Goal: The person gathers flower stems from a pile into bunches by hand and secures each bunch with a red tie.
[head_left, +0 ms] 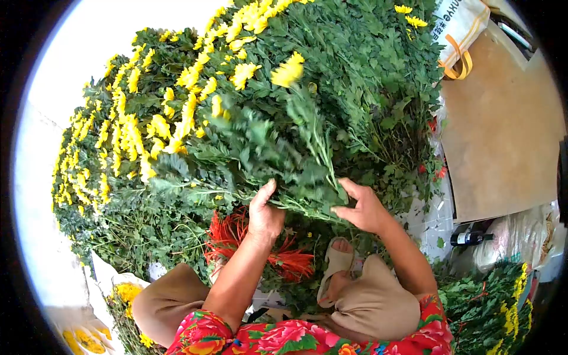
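Observation:
My left hand [266, 214] is closed around the leafy stems of yellow chrysanthemums [254, 148], its thumb on top and its fingers mostly hidden. My right hand [364, 207] pinches the lower stem ends between thumb and forefinger. One yellow bloom [288, 70] stands up from these stems, blurred by motion. Behind and to the left rises a large heap of yellow chrysanthemums [133, 139] with dense green leaves. A bundle of red plastic strips [290, 260] lies on the floor just below my hands, partly behind my left forearm.
Brown cardboard [503, 130] lies at the right, below a white bag with orange handles [461, 29]. A dark bottle [470, 238] and clear plastic wrap [515, 236] are nearby. More chrysanthemums [491, 307] lie at the lower right. My sandalled foot [337, 266] is between the leaves.

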A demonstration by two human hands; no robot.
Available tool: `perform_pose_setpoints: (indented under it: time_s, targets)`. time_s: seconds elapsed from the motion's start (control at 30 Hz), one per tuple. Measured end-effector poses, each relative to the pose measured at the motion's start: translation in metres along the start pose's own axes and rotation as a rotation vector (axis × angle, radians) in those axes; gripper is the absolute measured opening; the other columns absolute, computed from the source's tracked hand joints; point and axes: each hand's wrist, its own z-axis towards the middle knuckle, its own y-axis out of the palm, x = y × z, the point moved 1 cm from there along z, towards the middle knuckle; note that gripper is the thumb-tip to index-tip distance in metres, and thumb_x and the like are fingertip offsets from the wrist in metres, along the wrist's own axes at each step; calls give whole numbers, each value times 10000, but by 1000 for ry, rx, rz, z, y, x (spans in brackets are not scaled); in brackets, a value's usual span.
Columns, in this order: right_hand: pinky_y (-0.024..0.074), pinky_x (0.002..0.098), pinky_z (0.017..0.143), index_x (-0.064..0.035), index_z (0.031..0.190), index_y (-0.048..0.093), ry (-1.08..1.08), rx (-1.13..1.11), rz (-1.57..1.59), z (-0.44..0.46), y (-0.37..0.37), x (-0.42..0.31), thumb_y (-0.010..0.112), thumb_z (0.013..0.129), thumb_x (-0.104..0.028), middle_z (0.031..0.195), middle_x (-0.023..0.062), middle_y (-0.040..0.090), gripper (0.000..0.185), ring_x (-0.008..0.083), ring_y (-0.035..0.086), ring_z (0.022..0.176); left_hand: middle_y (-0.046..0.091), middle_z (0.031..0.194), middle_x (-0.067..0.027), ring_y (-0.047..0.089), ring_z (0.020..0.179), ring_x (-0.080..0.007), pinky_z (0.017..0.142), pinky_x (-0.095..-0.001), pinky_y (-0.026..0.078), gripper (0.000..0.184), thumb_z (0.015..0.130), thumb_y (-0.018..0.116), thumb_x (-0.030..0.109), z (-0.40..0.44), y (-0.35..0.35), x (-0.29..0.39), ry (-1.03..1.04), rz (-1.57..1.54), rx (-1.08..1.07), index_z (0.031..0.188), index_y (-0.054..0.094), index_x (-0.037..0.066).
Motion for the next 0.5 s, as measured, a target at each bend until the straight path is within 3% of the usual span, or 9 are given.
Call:
perform_pose_setpoints:
  time_s: [0.1,0.17,0.2,0.23,0.27,0.33,0.37,0.47,0.5]
  targets:
    - [481,324,913,15,1288,530,65,-74,-6,-1,0,-16,680,799,-41,1132,123,650,515,155,595,1040,634,1194,-87,575,1110,-299,1004,-491,429,449,826,664,278,-5,18,3,6,14,78,1212,584,64]
    - [470,320,926,14,1258,553,-191,118,-99,3,-6,-9,636,790,-5,1130,121,646,475,165,600,1032,610,1230,-93,547,1154,-257,1044,-455,393,379,886,635,223,-5,18,6,-20,12,61,1214,584,38]
    - [464,314,922,26,1219,575,-201,153,-139,7,-15,-11,597,781,20,1097,134,650,439,198,619,1004,602,1243,-97,539,1166,-256,1044,-450,393,382,895,629,229,-4,29,9,8,58,32,1223,580,38]
    - [462,323,924,33,1206,580,-199,212,-110,11,-24,-24,591,808,-1,1068,150,658,399,230,628,992,594,1255,-103,535,1175,-263,1047,-436,391,391,910,621,230,-5,60,18,-29,59,213,1243,569,32]
    - [460,331,926,41,1193,585,-198,271,-81,14,-35,-39,585,835,-21,1039,165,666,363,261,636,979,580,1283,-112,521,1203,-277,1064,-437,374,425,916,628,248,4,60,17,-51,28,121,1268,556,20]
    - [465,347,914,53,1193,578,-264,458,-312,19,-53,-60,580,891,-85,1059,200,664,332,304,638,987,600,1271,-95,533,1187,-271,1053,-446,375,408,909,636,272,19,66,14,-76,36,59,1245,571,50]
    - [465,359,910,73,1212,564,-168,451,-325,22,-59,-66,597,920,-171,1085,230,661,381,321,636,1013,591,1289,-104,530,1193,-285,1066,-460,365,430,914,626,281,24,71,15,-85,96,60,1269,556,50]
    - [473,353,901,105,1219,546,-202,553,-419,50,-66,-21,611,916,-199,1060,242,665,434,344,642,1010,545,1349,-141,514,1215,-329,1090,-497,337,512,918,613,307,59,57,9,-127,143,47,1331,499,26]
    - [427,395,989,96,1347,430,-44,468,-369,58,-70,-16,663,888,-261,1232,274,577,626,373,559,1164,533,1363,-150,498,1235,-335,1096,-504,327,531,913,617,312,68,54,11,-157,124,-9,1339,490,21]
